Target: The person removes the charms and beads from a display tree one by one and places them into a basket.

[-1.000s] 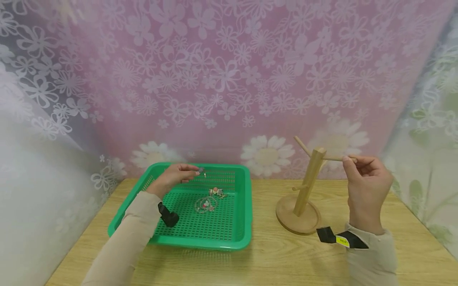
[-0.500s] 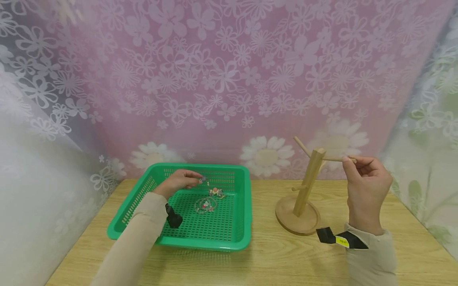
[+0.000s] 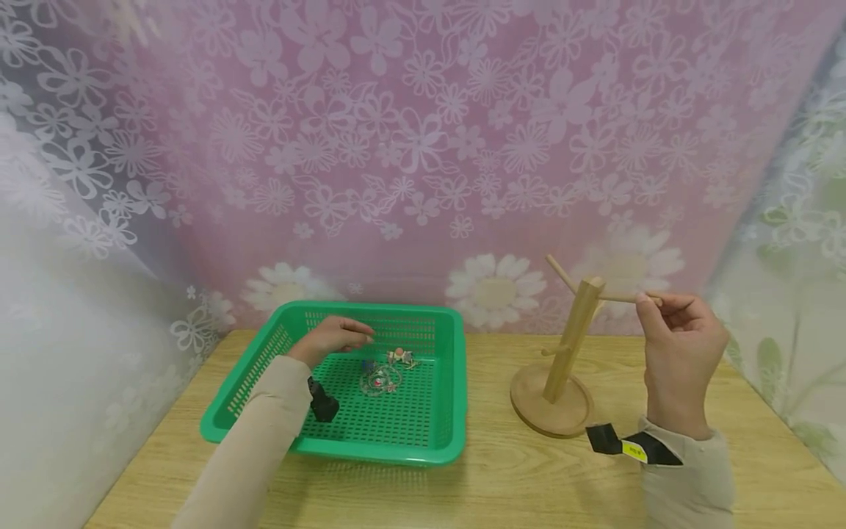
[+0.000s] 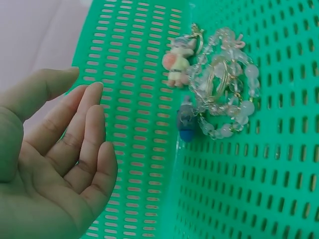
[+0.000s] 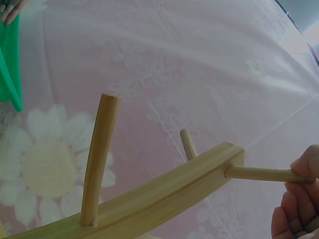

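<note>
My left hand (image 3: 335, 339) hovers inside the green basket (image 3: 456, 382) and holds nothing. In the left wrist view its fingers are gently bent, with the thumb apart from them. Beyond the fingertips, on the basket floor, lie a small figurine keychain (image 4: 178, 59), a dark blue charm (image 4: 186, 119) and a clear beaded bracelet (image 4: 250, 72). The charm touches the bracelet's edge. My right hand (image 3: 684, 338) pinches the end of an upper peg (image 5: 264, 174) on the wooden peg stand (image 3: 570, 342), between thumb and fingers.
Both the basket and the stand's round base (image 3: 529, 419) rest on a wood-grain table (image 3: 489, 477). More pegs (image 5: 99, 159) stick out from the post. A flowered curtain (image 3: 423, 147) hangs close behind.
The dark charm, pinched in my left hand before, was lowered into the basket and let go beside the bracelet. My right hand still holds the peg in the same place.
</note>
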A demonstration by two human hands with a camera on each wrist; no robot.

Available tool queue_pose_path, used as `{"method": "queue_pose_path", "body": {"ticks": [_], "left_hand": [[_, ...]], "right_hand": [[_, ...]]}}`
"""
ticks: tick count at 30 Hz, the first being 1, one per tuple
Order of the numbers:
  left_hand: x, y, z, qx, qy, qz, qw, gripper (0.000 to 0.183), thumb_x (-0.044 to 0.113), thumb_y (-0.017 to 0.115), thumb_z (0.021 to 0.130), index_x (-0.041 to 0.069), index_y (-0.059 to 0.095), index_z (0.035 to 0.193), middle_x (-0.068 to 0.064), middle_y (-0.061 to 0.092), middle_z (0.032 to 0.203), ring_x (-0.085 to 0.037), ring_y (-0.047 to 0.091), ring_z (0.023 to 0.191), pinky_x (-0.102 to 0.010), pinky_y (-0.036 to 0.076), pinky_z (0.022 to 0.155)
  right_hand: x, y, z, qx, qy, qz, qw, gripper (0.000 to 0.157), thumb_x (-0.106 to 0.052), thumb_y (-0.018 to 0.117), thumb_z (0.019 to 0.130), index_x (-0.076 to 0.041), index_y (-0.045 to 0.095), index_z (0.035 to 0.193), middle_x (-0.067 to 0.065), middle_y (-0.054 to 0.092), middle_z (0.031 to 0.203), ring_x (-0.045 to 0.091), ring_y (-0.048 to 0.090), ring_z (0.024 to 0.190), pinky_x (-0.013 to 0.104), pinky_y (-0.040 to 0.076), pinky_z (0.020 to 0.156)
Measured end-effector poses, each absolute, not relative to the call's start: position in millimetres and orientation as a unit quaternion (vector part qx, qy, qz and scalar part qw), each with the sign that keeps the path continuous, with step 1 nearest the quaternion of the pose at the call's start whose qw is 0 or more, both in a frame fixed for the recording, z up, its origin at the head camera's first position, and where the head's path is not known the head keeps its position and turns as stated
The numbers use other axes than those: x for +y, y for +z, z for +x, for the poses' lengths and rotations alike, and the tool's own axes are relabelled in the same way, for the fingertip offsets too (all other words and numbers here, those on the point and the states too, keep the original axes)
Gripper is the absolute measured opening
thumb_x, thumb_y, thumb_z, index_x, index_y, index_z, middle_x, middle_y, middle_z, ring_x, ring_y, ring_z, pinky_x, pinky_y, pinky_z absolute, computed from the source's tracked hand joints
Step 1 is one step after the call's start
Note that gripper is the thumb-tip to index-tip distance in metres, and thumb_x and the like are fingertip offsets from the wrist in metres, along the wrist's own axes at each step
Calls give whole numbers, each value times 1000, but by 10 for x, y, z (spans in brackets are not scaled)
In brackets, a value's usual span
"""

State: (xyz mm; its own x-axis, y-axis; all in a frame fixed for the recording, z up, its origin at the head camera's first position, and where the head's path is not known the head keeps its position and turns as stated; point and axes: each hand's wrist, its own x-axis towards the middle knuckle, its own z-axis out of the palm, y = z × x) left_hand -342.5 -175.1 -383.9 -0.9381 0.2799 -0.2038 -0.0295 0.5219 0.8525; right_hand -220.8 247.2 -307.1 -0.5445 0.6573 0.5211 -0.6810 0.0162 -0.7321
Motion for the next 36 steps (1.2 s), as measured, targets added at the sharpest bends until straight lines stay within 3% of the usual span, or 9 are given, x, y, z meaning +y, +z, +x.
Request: {"method": "queue_pose_path", "body": {"ticks": [11, 20, 25, 32, 36], "left_hand": [[-1730, -3677, -3401, 846, 502, 86, 156, 42, 25, 61, 93, 8, 56, 131, -12, 55, 133, -32, 51, 122, -51, 38, 103], [-1772, -3524, -3351, 853, 489, 98, 150, 43, 28, 61, 93, 9, 55, 131, -12, 54, 135, -32, 51, 121, -51, 38, 103], [-1823, -3424, -3277, 855, 487, 108, 144, 43, 29, 60, 93, 9, 55, 131, -12, 53, 135, -30, 51, 121, -45, 42, 97], [-1873, -3320, -3200, 857, 484, 133, 119, 40, 26, 58, 95, 6, 56, 129, -17, 53, 134, -37, 50, 121, -45, 45, 94], [-1903, -3261, -3151, 866, 473, 134, 92, 34, 21, 56, 96, 5, 58, 126, -20, 54, 131, -36, 52, 119, -48, 43, 97]], "right_hand": [[2486, -3093, -2250, -527, 704, 10, 477, 9, 6, 71, 77, 1, 66, 72, 1, 62, 65, 8, 48, 54, 12, 38, 47], [2554, -3122, -2234, -580, 664, -5, 471, 9, 2, 74, 77, -2, 67, 74, -3, 66, 69, 5, 53, 58, 11, 43, 52], [2634, -3112, -2244, -626, 627, 7, 464, 8, 1, 73, 78, -2, 66, 75, -7, 68, 72, 4, 56, 59, 10, 44, 55], [2758, -3084, -2210, -710, 538, 13, 455, 9, 1, 70, 81, -5, 64, 76, -16, 65, 73, 0, 57, 62, 9, 45, 57], [2865, -3086, -2200, -727, 534, 52, 428, 7, 6, 69, 80, 1, 64, 81, -14, 66, 77, 0, 59, 66, 9, 46, 59]]}}
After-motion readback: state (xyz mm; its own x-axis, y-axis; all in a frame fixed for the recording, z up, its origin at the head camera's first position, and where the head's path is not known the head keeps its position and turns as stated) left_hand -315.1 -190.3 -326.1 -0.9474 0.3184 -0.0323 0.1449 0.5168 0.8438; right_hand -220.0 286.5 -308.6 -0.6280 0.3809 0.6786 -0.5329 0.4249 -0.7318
